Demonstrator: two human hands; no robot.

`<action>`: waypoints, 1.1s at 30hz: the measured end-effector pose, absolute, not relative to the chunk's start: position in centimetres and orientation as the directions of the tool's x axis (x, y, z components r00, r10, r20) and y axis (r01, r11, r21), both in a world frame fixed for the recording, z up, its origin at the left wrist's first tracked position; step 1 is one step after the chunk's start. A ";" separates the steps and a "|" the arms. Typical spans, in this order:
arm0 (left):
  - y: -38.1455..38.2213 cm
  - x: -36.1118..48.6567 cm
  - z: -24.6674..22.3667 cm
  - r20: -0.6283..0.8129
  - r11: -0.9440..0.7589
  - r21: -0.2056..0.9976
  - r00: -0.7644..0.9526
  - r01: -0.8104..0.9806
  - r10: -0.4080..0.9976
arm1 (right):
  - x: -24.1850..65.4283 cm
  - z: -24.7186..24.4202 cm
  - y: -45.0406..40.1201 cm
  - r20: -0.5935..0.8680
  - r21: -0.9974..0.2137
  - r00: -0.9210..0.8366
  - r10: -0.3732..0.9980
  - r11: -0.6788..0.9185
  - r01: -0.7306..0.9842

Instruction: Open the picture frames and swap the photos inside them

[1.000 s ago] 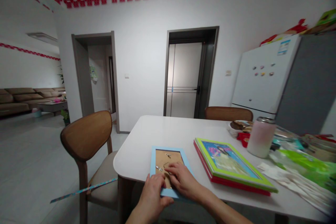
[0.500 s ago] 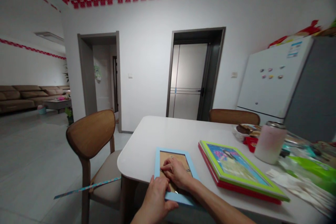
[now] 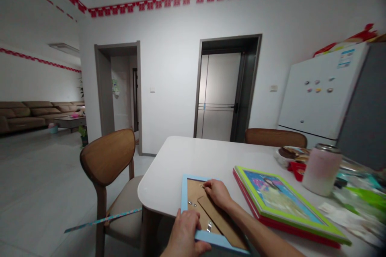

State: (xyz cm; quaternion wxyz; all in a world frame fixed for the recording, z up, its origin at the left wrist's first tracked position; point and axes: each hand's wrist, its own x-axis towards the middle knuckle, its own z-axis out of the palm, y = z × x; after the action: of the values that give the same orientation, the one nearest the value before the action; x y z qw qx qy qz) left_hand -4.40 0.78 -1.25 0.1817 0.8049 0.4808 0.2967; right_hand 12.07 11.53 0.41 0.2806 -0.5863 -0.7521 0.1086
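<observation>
A light-blue picture frame (image 3: pixel 184 194) lies face down at the table's near edge, its brown backing board (image 3: pixel 194 189) facing up. On the board sits a folded stand leg (image 3: pixel 221 221), partly hidden by my right arm. Small metal clips show at the left side and at the near end, one of them a silver clip (image 3: pixel 209 226). My left hand (image 3: pixel 185 229) grips the frame's near-left corner, thumb along the near edge. With its fingertips pinched together, my right hand (image 3: pixel 217 193) is at a small metal clip (image 3: pixel 202 186) by the far edge.
Right of the blue frame, a green picture frame (image 3: pixel 253 186) lies on a red one (image 3: pixel 241 184). Beyond them stand a pink-white bottle (image 3: pixel 322 170) and plastic bags (image 3: pixel 362 200). One wooden chair (image 3: pixel 110 156) is at the left, holding a patterned strip (image 3: pixel 102 220); another chair (image 3: pixel 276 137) stands behind.
My right hand has moved from the left-side clip to the clip at the far edge, uncovering the stand leg and left clip. My left hand still grips the corner. The view has shifted slightly.
</observation>
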 end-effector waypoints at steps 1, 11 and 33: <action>0.8 -4.4 -1.3 0.302 -0.469 0.581 0.360 0.665 0.883 | 12.1 0.3 11.9 0.284 -0.492 -0.169 0.944 0.294 0.819; 0.5 -4.0 -0.6 0.228 -0.429 0.616 0.372 0.660 0.900 | 10.4 -0.6 14.8 0.267 -0.449 -0.053 0.962 0.173 0.877; 0.4 -2.9 -0.7 0.209 -0.504 0.538 0.472 0.676 0.857 | 12.3 0.9 13.5 0.356 -0.575 0.083 0.931 0.149 0.805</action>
State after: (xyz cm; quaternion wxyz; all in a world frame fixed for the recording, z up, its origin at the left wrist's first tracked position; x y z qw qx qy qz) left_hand -2.92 0.42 -0.70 0.1945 0.8355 0.4587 0.2317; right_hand 12.32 13.52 0.87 0.3516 -0.6463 -0.6713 0.0897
